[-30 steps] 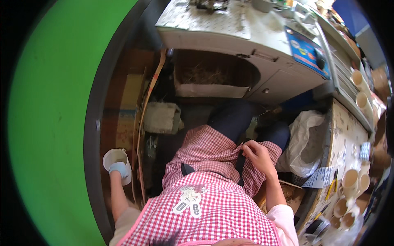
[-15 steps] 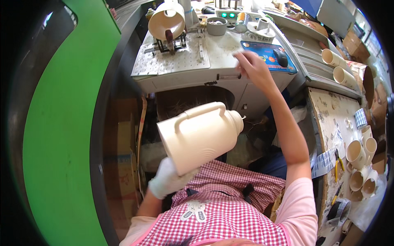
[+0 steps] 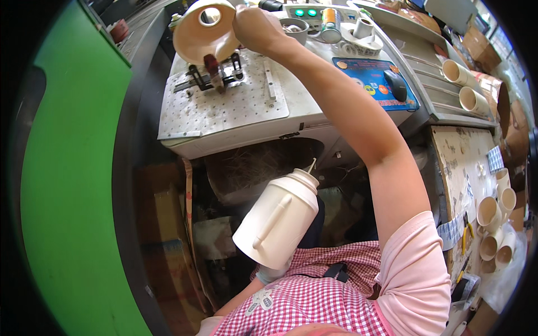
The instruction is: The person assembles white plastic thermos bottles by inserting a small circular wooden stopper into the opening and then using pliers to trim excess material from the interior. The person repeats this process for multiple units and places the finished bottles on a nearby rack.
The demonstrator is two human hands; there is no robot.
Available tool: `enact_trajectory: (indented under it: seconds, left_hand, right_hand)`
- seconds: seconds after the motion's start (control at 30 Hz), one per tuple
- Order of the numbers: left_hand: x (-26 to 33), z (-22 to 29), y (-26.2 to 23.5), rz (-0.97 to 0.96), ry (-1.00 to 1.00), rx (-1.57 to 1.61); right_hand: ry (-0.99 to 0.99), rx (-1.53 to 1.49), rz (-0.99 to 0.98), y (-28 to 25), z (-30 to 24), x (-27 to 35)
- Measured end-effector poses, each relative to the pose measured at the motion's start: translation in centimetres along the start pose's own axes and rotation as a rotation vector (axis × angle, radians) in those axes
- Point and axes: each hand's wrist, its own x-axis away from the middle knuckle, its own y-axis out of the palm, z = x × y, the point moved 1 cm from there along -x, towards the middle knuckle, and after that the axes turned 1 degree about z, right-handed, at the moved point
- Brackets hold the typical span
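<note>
Left hand: gloved and half hidden, the left hand (image 3: 272,274) is clasped on a jug near its base; most of its fingers are out of my sight.
Jug: cream, with a side handle, the jug (image 3: 292,231) hangs tilted above the wearer's lap, neck up and to the right, a thin prong sticking out of its mouth.
Right hand: bare, the right hand (image 3: 255,27) is up over the bench (image 3: 297,102), fingers curled in at the rim of a second jug (image 3: 193,36); I cannot tell whether they pinch it.
Second jug: lying on its side, its wide open end facing the wearer, on a black stand (image 3: 238,70).
Plate: the stand sits on a perforated plate (image 3: 246,107).
Bench right: a grey bowl (image 3: 300,37), a can (image 3: 330,25), and a black mouse (image 3: 395,85) on a blue mat (image 3: 358,68).
Side table: cream cups (image 3: 489,214) clustered on the side table (image 3: 458,147), yellow pliers (image 3: 464,236) just beside them.
Apron: red-checked apron (image 3: 319,302).
Far left: a green panel (image 3: 67,196).
</note>
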Motion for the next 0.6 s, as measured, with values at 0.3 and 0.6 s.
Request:
enact_trajectory:
  seconds: [0.3,0.6]
  left_hand:
    - [-1.8,-3.2,2.6,-0.108,0.109,-0.067]
    - [-6.2,-6.2,10.0,-0.213,0.094,-0.146]
  right_hand:
    - [1.03,-1.235,0.459,-4.7,22.6,15.5]
    - [1.431,-0.312,0.582,-22.6,47.1,36.7]
